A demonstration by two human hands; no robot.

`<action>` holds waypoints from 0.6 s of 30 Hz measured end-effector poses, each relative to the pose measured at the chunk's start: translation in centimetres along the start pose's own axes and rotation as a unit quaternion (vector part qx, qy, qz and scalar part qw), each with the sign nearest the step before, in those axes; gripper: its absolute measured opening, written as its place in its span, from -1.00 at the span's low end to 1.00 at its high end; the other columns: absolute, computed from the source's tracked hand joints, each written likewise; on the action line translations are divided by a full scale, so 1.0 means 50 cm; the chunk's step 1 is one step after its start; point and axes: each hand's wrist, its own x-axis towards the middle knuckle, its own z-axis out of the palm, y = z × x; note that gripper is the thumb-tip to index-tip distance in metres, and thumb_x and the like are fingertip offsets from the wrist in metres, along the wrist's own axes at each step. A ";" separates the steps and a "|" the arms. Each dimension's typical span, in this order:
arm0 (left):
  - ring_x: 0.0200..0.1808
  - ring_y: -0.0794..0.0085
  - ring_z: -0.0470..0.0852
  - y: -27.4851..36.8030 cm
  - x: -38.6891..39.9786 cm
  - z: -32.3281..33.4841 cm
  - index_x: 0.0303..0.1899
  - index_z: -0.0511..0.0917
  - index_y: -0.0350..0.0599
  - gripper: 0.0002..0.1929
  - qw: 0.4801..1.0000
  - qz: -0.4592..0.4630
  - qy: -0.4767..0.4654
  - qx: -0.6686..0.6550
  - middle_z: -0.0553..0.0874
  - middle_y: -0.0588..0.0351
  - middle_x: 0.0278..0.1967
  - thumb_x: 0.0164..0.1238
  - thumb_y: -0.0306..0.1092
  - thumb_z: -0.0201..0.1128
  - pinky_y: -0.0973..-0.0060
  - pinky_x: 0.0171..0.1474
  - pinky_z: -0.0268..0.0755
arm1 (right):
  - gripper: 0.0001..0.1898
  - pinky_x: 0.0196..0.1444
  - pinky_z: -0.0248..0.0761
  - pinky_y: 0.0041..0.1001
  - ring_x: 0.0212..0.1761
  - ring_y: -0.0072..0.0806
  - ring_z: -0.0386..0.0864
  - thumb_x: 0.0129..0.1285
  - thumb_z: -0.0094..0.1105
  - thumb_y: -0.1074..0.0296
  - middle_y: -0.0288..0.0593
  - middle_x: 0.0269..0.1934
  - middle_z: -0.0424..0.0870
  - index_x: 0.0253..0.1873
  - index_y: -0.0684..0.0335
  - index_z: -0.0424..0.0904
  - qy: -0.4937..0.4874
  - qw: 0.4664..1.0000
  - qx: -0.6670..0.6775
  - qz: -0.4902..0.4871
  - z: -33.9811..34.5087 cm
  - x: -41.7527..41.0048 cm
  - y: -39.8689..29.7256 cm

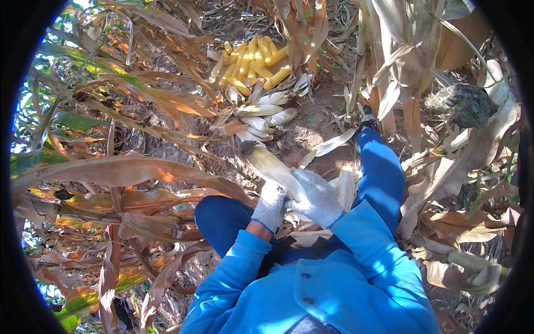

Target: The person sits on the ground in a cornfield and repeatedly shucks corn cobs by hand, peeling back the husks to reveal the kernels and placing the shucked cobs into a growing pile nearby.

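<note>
An ear of corn in its pale dry husk (273, 167) lies between my two gloved hands, its dark silk tip pointing away from me. My left hand (270, 206), in a white knit glove, grips it near the base. My right hand (316, 196), gloved alike, wraps the husk from the right side, fingers along it. The gloves hide the base of the ear. Just beyond the tip, several ears still in their husks (263, 110) lie in a heap on the soil. Farther off is a pile of bare yellow corn ears (252, 58).
Dry corn stalks and leaves (125, 171) crowd the left side. More dry leaves (459, 225) and a dark grey rock (461, 104) are at the right. Loose husks (346, 188) lie by my extended right leg (379, 167). My bent left knee (217, 221) is beside my left hand.
</note>
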 end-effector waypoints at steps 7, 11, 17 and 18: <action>-0.36 0.53 0.57 -0.030 0.013 -0.002 0.05 0.49 -0.09 -0.81 0.994 0.088 0.057 -0.011 0.64 0.21 -0.21 0.47 -0.42 0.11 0.54 -0.40 0.50 | -0.36 0.21 0.48 -0.21 0.18 -0.09 0.60 0.05 0.48 0.18 0.00 0.16 0.62 0.27 0.19 0.54 0.057 0.997 0.041 0.009 0.011 0.008 -0.016; -0.28 0.51 0.61 -0.047 0.001 -0.012 0.05 0.49 -0.14 -0.79 0.976 0.124 0.093 0.150 0.64 0.17 -0.20 0.45 -0.44 0.14 0.52 -0.34 0.51 | -0.49 0.17 0.50 -0.28 0.10 -0.09 0.63 0.09 0.44 0.23 0.02 0.05 0.67 0.15 0.26 0.60 0.058 0.990 0.130 0.011 0.003 0.011 -0.010; -0.15 0.40 0.64 -0.061 -0.013 -0.017 0.09 0.47 -0.26 -0.66 0.979 0.081 0.081 0.168 0.66 0.08 -0.09 0.32 -0.47 0.30 0.43 -0.15 0.57 | -0.72 0.09 0.51 -0.37 -0.09 -0.35 0.67 0.25 0.34 0.32 -0.11 -0.16 0.73 -0.01 0.33 0.64 0.023 0.859 0.447 0.248 -0.014 0.034 0.024; -0.16 0.39 0.64 -0.062 -0.011 -0.019 0.09 0.47 -0.27 -0.65 0.967 0.090 0.091 0.220 0.66 0.08 -0.11 0.31 -0.49 0.29 0.42 -0.15 0.57 | -0.65 0.11 0.51 -0.40 -0.02 -0.42 0.64 0.25 0.37 0.29 -0.14 -0.08 0.71 0.07 0.31 0.60 0.043 0.824 0.517 0.228 -0.014 0.037 0.027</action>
